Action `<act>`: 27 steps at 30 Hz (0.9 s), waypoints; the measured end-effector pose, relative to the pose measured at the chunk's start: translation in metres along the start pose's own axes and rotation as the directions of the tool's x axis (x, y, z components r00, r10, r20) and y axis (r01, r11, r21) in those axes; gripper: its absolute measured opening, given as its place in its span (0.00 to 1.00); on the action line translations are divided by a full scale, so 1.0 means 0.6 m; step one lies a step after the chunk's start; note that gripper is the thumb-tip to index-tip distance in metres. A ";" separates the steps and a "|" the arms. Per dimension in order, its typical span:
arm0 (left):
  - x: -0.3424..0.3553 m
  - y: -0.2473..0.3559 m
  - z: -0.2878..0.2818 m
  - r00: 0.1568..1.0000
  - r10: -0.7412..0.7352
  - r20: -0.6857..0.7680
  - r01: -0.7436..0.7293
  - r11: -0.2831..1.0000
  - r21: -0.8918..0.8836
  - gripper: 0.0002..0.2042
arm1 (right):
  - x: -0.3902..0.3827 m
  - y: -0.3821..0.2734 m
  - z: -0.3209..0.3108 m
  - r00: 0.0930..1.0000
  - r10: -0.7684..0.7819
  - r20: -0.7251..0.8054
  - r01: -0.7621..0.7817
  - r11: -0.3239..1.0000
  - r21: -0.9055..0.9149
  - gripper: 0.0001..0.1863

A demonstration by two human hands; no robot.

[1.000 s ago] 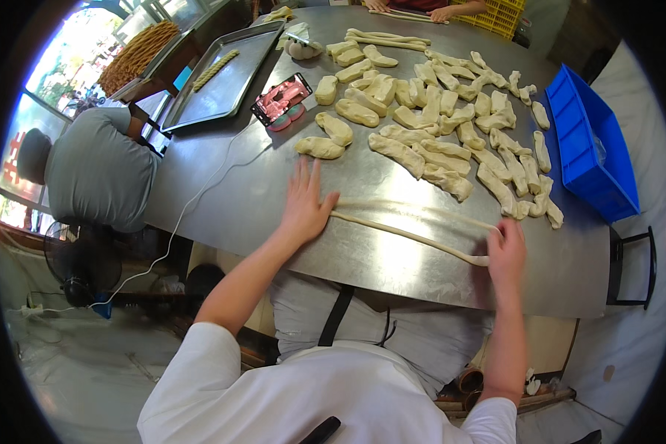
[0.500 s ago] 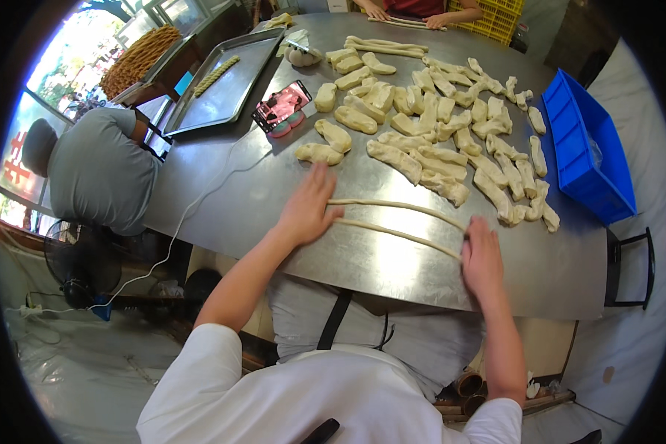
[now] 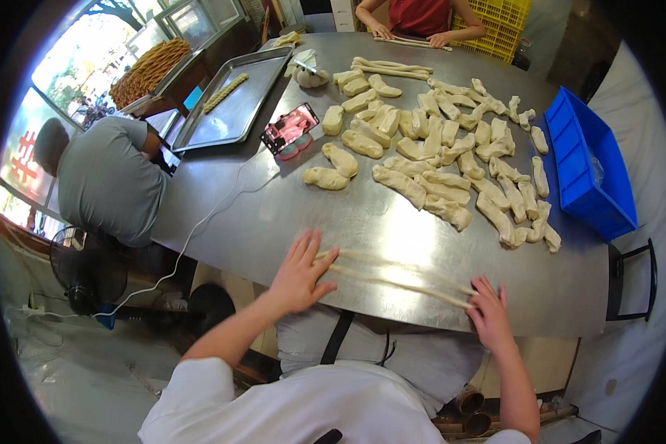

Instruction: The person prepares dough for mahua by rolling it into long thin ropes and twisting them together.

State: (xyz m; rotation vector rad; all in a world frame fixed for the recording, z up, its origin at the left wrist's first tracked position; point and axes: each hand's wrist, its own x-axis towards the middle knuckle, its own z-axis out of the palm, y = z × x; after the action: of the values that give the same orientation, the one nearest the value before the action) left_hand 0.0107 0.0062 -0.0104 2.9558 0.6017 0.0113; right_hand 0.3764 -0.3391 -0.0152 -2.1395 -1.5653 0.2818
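At 9 o'clock a seated person in a grey shirt [image 3: 107, 177] bends away from the steel table [image 3: 274, 214]. A white cable [image 3: 207, 214] runs from the floor up across the table toward a pink phone [image 3: 290, 127]. A metal tray [image 3: 233, 103] lies at 11 o'clock with one twisted dough stick [image 3: 226, 92] on it.

Left hand [image 3: 301, 274]: flat, fingers spread wide, palm down on the left end of the dough rope [image 3: 399, 277]. It grips nothing; it presses.

The dough rope is folded into two thin strands lying side by side along the near table edge. Its long axis runs from 9 o'clock, under the left hand, to 3 o'clock and slightly toward the person, ending at the right hand. Each hand covers one end; neither is nearer the middle span, which lies bare between them.

Right hand [image 3: 488, 314]: palm down at the table edge, fingers close together over the right end of the rope. Whether they pinch it cannot be told.

Dough pieces [image 3: 436, 148] cover the table from 12 to 2 o'clock. A blue bin [image 3: 581, 163] stands at 2 o'clock. A second person's hands [image 3: 414, 37] work dough at 12 o'clock
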 end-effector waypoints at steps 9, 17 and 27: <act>0.084 -0.019 0.032 0.993 -0.088 -0.080 0.073 0.981 -0.181 0.49 | 0.053 -0.023 -0.044 0.911 0.391 0.132 -0.413 0.854 0.316 0.07; 0.177 -0.033 0.048 0.952 -0.130 -0.278 0.034 0.945 -0.325 0.46 | 0.144 -0.044 0.056 0.954 0.063 -0.293 -0.086 0.994 -0.065 0.11; 0.114 0.010 0.050 0.917 -0.282 -0.282 0.216 0.946 -0.244 0.44 | 0.101 -0.020 -0.032 0.873 0.483 -0.065 -0.416 0.808 0.418 0.16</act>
State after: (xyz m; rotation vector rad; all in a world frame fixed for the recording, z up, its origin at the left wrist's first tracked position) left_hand 0.0767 0.0236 -0.0406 2.6685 0.9527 0.4972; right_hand 0.3948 -0.2841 0.0140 -2.1111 -0.7956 0.5093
